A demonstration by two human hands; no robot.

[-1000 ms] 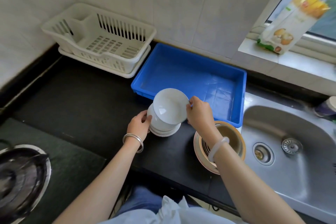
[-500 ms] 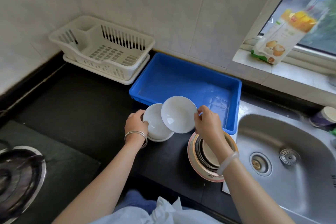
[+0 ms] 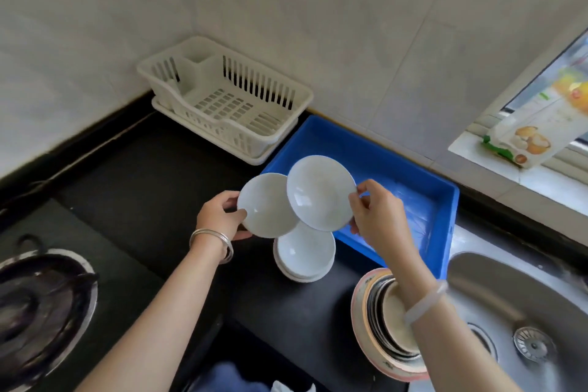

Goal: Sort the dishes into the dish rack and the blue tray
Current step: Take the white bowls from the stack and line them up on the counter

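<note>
**Two white bowls lifted, not yet placed**

Each hand holds one small white bowl above the black surface (image 3: 133,188), in the middle of the frame. The left hand (image 3: 219,219) pinches the rim of the left bowl (image 3: 265,205) between thumb and fingers; the right hand (image 3: 378,216) pinches the right edge of the right bowl (image 3: 319,192) in the same way. The right bowl overlaps the left one in the view, and I cannot tell if they touch. Just below them a short stack of white bowls (image 3: 304,256) rests on the surface.

The blue tray (image 3: 442,216) lies right behind the bowls and looks empty. The white dish rack (image 3: 222,105), in the upper left, looks empty too. A second pile of dishes (image 3: 385,328) waits at lower right beside the sink (image 3: 525,312).

It seems the sorting is only starting: the bowls are taken, the destination is not yet chosen. The next move needs a short carry to the tray or a longer reach to the rack, with each grip kept firm on the thin rim.
</note>
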